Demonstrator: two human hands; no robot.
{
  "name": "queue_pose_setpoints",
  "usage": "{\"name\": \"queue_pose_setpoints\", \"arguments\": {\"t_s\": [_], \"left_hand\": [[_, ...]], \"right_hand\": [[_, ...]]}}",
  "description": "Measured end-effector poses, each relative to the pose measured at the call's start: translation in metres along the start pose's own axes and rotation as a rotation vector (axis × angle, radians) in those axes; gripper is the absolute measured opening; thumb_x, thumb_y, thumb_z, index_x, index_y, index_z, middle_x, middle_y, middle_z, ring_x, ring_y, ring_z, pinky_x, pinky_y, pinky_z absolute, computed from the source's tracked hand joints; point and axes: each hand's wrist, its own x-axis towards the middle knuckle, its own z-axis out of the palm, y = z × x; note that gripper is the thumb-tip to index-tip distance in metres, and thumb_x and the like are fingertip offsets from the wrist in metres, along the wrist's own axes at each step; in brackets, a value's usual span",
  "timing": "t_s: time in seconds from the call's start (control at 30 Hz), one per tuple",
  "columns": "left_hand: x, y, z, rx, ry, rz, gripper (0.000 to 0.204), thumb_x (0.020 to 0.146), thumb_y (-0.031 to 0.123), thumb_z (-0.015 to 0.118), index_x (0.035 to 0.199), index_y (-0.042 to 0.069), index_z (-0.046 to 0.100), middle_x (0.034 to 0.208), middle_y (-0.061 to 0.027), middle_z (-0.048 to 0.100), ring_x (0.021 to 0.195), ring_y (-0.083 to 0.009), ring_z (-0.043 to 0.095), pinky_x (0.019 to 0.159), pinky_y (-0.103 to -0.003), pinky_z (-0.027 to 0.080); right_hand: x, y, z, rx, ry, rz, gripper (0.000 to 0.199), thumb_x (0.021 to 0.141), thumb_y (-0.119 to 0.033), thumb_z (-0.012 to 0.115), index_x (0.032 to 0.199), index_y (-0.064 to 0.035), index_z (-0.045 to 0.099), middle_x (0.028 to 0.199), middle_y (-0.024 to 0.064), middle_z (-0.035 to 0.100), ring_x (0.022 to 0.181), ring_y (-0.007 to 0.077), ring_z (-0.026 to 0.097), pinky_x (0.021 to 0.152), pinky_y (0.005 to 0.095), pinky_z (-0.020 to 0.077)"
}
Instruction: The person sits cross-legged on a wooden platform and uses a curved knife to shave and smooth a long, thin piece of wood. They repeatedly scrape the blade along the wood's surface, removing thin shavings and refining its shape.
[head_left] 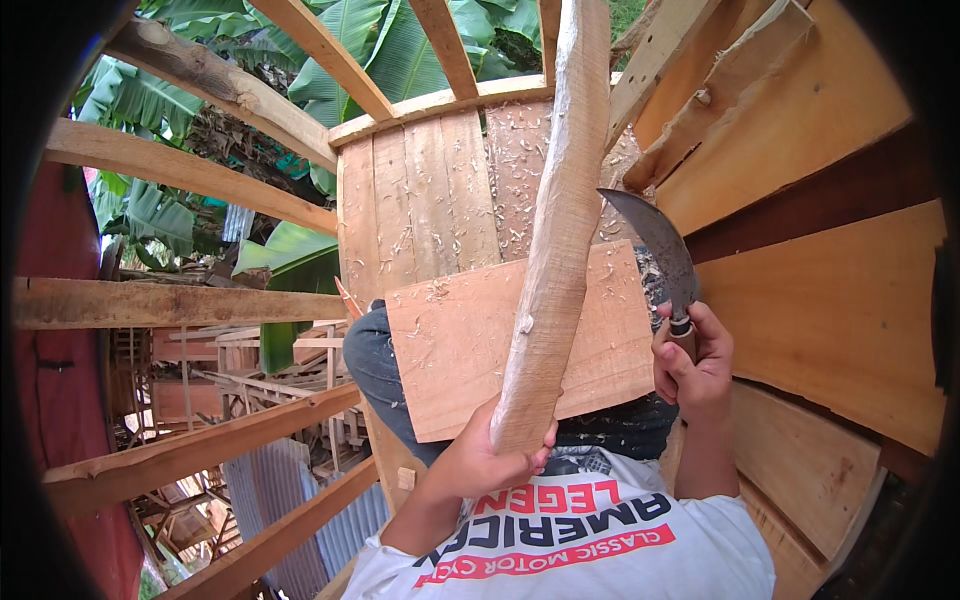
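My left hand [492, 452] is closed around the lower end of a long rough wooden plank [555, 255]. The plank rises steeply away from me and runs past the top of the view; one long edge looks pale and uneven. In my right hand [700, 368] is a sickle [660, 245], gripped by its wooden handle. Its dark curved blade points up, the tip bending left close to the plank's right side, and I cannot tell whether they touch. Across my lap lies a flat rectangular board [450, 350], partly behind the plank, with a few shavings on it.
Curled wood shavings litter the slatted wooden floor [425, 200] ahead. Open wooden rails [190, 302] fan out on the left, with banana leaves [300, 250] and corrugated metal sheets [270, 500] beyond them. Wide wooden panels [820, 310] stand close on the right.
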Motion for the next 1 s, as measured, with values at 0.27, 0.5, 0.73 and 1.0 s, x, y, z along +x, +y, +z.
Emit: {"name": "queue_pose_setpoints", "arguments": {"t_s": [0.27,0.5,0.73,1.0], "left_hand": [[0.004,-0.003,0.002,0.176,-0.044,0.047,0.048,0.075,-0.003,0.051,0.121,-0.001,0.041,0.094,-0.0050,0.054,0.077,-0.0092,0.054,0.067,-0.023,0.047],[0.003,-0.003,0.002,0.101,-0.028,0.033,0.045,0.074,-0.004,0.052,0.119,0.000,0.042,0.094,-0.0048,0.054,0.076,-0.0091,0.054,0.066,-0.023,0.047],[0.004,0.001,0.006,0.068,-0.001,-0.022,0.060,0.070,-0.004,0.051,0.128,-0.001,0.038,0.092,-0.0064,0.054,0.077,-0.0102,0.053,0.067,-0.025,0.047],[0.003,-0.005,0.000,0.149,0.004,-0.041,0.053,0.070,-0.002,0.051,0.122,-0.001,0.041,0.093,-0.0063,0.053,0.078,-0.0103,0.054,0.068,-0.025,0.048]], "right_hand": [[-0.004,-0.007,0.002,-0.031,-0.659,0.411,0.031,0.089,-0.005,0.060,0.119,0.0028,0.055,0.063,-0.0023,0.055,0.051,0.0000,0.046,0.047,0.0161,0.0347],[-0.004,-0.013,0.010,0.009,-0.497,0.532,0.026,0.089,-0.005,0.060,0.114,0.0008,0.058,0.067,-0.0052,0.055,0.055,-0.0010,0.044,0.048,0.0175,0.0337],[-0.011,0.016,0.020,-0.625,0.131,-0.276,0.023,0.087,-0.003,0.061,0.109,0.0022,0.058,0.076,0.0022,0.061,0.055,0.0001,0.047,0.048,0.0159,0.0356],[-0.006,-0.009,0.004,-0.065,-0.543,0.381,0.025,0.089,-0.005,0.061,0.111,0.0030,0.057,0.066,0.0005,0.057,0.048,-0.0002,0.044,0.044,0.0154,0.0329]]}}
